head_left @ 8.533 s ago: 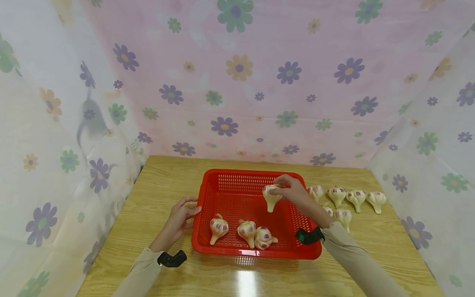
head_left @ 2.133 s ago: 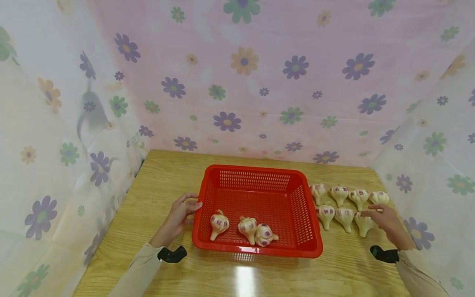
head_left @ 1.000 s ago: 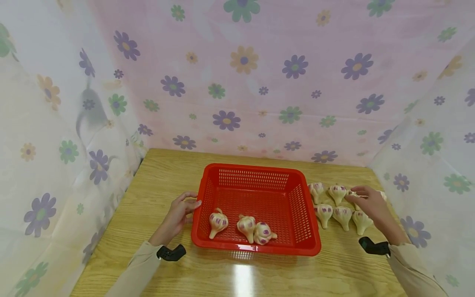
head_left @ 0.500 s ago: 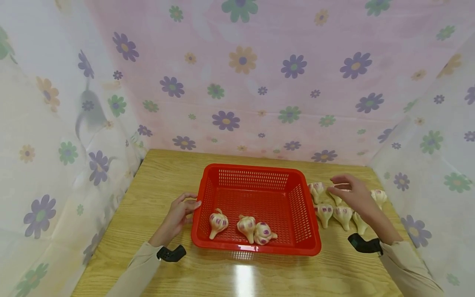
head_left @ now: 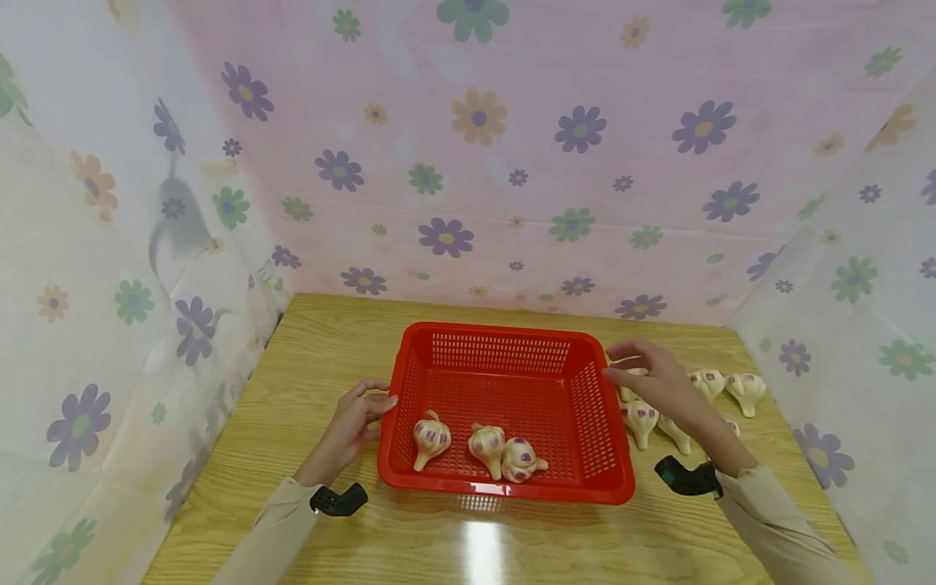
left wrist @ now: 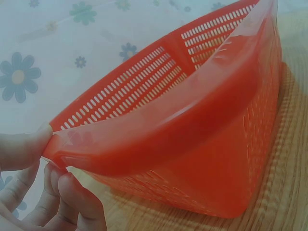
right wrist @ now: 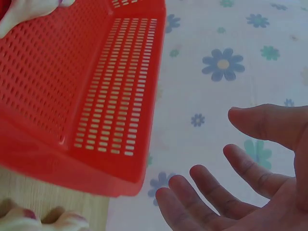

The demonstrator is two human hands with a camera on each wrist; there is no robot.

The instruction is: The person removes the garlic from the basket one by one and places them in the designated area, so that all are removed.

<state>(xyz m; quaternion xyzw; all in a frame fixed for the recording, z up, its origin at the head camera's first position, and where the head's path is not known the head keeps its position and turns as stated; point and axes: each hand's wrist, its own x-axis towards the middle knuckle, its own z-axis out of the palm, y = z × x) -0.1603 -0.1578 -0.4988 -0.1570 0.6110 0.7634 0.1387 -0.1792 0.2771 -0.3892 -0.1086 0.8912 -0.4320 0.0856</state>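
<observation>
A red plastic basket (head_left: 504, 491) sits on the table, with a few garlic bulbs inside along its near side: one at the left (head_left: 431, 439), one in the middle (head_left: 486, 449) and one beside that (head_left: 521, 460). My left hand (head_left: 354, 424) pinches the basket's left rim; in the left wrist view the thumb lies above the rim (left wrist: 130, 139) and the fingers curl below. My right hand (head_left: 658, 382) hovers by the basket's right rim, over garlic bulbs on the table, fingers spread and holding nothing. Part of those bulbs is hidden behind the hand.
Two rows of garlic bulbs lie right of the basket, including a front one (head_left: 640, 418) and a far right one (head_left: 746, 391). The wooden table (head_left: 336, 341) is enclosed by a flowered cloth (head_left: 512, 211) at the back and sides.
My right hand, earlier holding a garlic bulb over the basket, later reached the rightmost bulbs, then moved left along the back row to the basket. The front row has grown. My left hand stays.
</observation>
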